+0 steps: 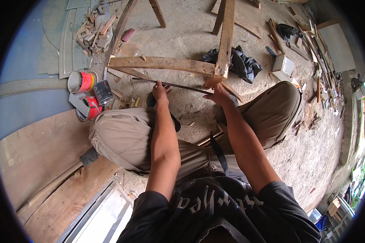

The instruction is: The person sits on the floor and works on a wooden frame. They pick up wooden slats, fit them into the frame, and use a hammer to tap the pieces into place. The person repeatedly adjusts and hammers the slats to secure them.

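A thin dark strip (pixel 182 86) stretches across in front of me, just on my side of a wooden frame. Its left part is gripped by my left hand (pixel 161 91), with the fingers closed round it. At the strip's right end is my right hand (pixel 220 95), its thumb along the strip and its fingers up against the frame's corner. What those fingers press on is partly hidden. The frame has a worn crosspiece (pixel 162 63) and a thick upright leg (pixel 226 38) on the right. A reddish-brown block end (pixel 212 82) shows beneath that corner.
Paint cans, a red-labelled one (pixel 94 106) and a dark one (pixel 104 91), stand left of my knee. Wood offcuts (pixel 95 38) are heaped at the far left beside glass sheets. A black plastic bag (pixel 245 65) and a white box (pixel 283 67) lie to the right.
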Demonstrator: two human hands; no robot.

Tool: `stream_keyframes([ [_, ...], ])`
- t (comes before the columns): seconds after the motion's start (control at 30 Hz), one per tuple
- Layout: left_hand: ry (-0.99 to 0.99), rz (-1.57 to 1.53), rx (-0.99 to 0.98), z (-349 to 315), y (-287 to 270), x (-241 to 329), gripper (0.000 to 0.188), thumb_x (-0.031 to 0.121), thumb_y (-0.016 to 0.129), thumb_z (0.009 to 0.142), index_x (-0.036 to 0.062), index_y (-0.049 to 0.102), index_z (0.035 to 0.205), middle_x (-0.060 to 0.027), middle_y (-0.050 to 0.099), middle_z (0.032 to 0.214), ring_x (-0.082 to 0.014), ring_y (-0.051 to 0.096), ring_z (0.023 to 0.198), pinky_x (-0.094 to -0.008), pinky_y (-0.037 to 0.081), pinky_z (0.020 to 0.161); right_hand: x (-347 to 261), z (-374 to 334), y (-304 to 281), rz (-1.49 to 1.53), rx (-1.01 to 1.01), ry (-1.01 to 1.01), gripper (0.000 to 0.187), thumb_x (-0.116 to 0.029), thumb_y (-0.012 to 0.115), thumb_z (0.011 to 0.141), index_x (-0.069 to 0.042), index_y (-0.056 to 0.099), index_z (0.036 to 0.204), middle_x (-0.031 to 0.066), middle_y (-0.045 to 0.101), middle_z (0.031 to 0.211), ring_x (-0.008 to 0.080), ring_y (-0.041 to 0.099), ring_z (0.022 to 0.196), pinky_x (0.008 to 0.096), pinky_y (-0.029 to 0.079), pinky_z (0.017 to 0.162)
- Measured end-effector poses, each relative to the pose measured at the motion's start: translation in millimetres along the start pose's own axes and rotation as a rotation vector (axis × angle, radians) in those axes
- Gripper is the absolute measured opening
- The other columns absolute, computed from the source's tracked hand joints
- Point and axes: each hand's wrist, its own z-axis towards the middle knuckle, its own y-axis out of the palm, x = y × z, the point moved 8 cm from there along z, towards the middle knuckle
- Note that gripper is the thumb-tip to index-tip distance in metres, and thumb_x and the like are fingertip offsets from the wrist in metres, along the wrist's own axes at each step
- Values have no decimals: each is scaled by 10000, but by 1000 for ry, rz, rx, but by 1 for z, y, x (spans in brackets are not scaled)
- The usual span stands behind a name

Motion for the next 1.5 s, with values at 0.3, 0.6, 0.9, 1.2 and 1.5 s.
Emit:
stream_keyframes([
  [0.3, -1, -15, 1, 0, 1, 1, 406, 347, 421, 995, 22, 462, 1236, -126, 596, 1091, -265, 644, 937, -377, 552, 655, -12, -2, -10, 9, 1, 3, 859, -325, 845, 656, -67, 381, 1332, 185, 568, 1114, 342, 554, 1108, 426, 486, 881],
  [0.6, -11, 12, -11, 5, -1, -6, 408, 347, 440, 989, 34, 454, 1250, -128, 584, 1118, -263, 648, 925, -347, 529, 611, -11, -6, -9, -155, -12, 120, 544, -460, 728, 771, -147, 577, 1190, 137, 605, 1144, 353, 587, 1055, 457, 492, 846],
  [0.9, -3, 55, 47, 5, 5, -7, 444, 345, 438, 990, 4, 455, 1275, -166, 571, 1157, -279, 614, 1035, -379, 517, 700, 7, -1, 6, -210, 30, 17, 501, -518, 646, 827, -159, 601, 1173, 178, 556, 1211, 397, 527, 1121, 515, 437, 912],
  [1.2, 1130, -207, 759, -148, -46, 258, 328, 225, 448, 986, -65, 494, 1132, -211, 513, 1184, -302, 500, 1105, -420, 379, 1012, 13, -6, 5, -135, -26, 72, 542, -526, 632, 834, -151, 565, 1219, 191, 513, 1279, 407, 478, 1185, 532, 398, 967],
  [1.5, 1225, 1356, -42, -72, 118, 371, 574, 427, 415, 970, 138, 302, 1454, -269, 443, 1362, -414, 452, 1254, -472, 402, 1003, 1, -1, 7, -175, -8, 66, 558, -559, 611, 833, -161, 579, 1224, 179, 512, 1294, 378, 476, 1203, 504, 401, 979],
])
